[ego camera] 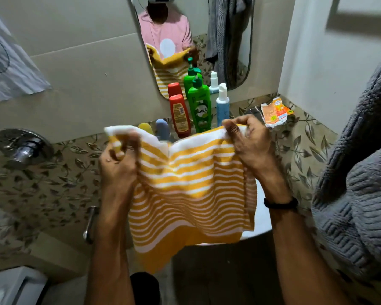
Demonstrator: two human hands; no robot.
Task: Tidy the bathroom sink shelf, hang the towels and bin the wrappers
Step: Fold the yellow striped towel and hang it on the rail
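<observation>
A yellow and white striped towel [189, 194] hangs spread out in front of me over the sink. My left hand [119, 164] grips its upper left edge and my right hand [249, 142] grips its upper right edge. On the shelf behind it stand a red bottle [179, 115], a green pump bottle [200, 106] and a white and blue pump bottle [222, 104]. A yellow cap [146, 128] and a blue cap [162, 128] show just above the towel's top edge. A crumpled orange wrapper [275, 112] lies at the shelf's right end. A grey towel [359, 183] hangs at the right.
A mirror [194, 40] hangs above the shelf and reflects me and the bottles. A chrome tap knob [22, 148] sticks out of the left wall, with a chrome handle [89, 225] lower down. A white cloth [7, 69] hangs at the upper left. The sink rim [260, 223] shows below my right wrist.
</observation>
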